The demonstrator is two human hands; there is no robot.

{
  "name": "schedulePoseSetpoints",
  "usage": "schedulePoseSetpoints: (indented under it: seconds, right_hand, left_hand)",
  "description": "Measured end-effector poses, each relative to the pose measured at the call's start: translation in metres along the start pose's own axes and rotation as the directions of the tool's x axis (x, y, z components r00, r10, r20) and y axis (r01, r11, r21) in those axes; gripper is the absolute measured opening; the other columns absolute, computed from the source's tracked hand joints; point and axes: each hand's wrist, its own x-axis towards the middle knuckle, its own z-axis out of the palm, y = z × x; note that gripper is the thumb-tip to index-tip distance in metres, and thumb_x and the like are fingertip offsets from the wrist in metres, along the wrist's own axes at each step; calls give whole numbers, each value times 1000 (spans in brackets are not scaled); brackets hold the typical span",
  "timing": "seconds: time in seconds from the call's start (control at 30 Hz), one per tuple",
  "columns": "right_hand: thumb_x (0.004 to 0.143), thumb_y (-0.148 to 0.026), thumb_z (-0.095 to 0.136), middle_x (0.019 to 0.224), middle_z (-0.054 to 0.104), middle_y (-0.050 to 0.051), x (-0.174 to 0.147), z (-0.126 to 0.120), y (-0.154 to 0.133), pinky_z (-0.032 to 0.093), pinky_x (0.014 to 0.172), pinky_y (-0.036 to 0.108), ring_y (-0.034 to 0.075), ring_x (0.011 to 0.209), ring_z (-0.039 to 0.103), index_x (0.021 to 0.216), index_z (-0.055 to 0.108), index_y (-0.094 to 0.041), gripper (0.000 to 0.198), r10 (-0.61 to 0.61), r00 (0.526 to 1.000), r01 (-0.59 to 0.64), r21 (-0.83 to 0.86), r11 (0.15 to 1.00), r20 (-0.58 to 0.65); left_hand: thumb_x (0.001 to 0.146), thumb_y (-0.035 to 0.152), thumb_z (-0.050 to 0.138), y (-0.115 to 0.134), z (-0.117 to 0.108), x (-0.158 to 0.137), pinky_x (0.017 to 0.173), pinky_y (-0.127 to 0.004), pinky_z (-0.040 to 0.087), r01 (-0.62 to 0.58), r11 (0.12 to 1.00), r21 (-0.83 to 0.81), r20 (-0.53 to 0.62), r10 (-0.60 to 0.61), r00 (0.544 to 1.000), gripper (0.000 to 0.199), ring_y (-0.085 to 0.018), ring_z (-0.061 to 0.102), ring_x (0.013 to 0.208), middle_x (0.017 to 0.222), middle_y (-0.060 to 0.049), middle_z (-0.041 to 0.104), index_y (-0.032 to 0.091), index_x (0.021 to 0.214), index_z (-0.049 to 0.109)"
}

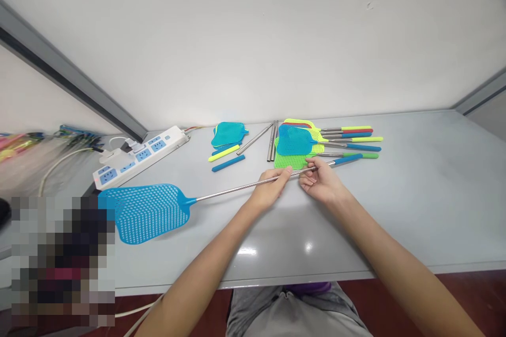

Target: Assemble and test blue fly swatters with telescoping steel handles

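A blue fly swatter [152,211] with a long metal rod and a blue grip [348,159] stretches across the front of the table. My left hand [272,185] is closed on the rod near its middle, thumb along the top. Nearer the grip, my right hand [321,179] pinches the same rod between thumb and fingers. The perforated head points left, and the grip end points right. Just behind my hands lie several finished-looking swatters, among them a green swatter head [290,161] and a smaller blue swatter head [294,140].
Teal swatter heads [230,133] lie at the back, with a yellow grip [224,153] and a blue grip [228,163] before them. Metal rods [272,142] lie beside these. A white power strip [144,155] with plugs and cables occupies the left. The table's front edge [300,280] is close to me.
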Motion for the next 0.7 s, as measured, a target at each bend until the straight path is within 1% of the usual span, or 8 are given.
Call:
schedulePoseSetpoints:
  seconds: [0.4, 0.7]
  right_hand:
    - [73, -17, 46, 36, 26, -8, -1, 0, 0, 17, 28, 15, 5, 31, 18, 52, 32, -19, 26, -6, 1000, 6, -4, 1000, 18]
    - [73, -17, 45, 36, 27, -8, -1, -1, 0, 18, 29, 15, 5, 31, 18, 52, 32, -19, 25, -4, 1000, 4, -8, 1000, 21]
  left_hand:
    - [80, 51, 32, 4, 0, -1, 46, -22, 30, -4, 999, 39, 0, 4, 1000, 48, -9, 38, 42, 40, 4, 36, 17, 46, 38]
    - [80, 49, 33, 3, 0, -2, 46, -22, 29, -6, 998, 60, -3, 7, 1000, 47, -9, 38, 44, 41, 4, 36, 17, 46, 37]
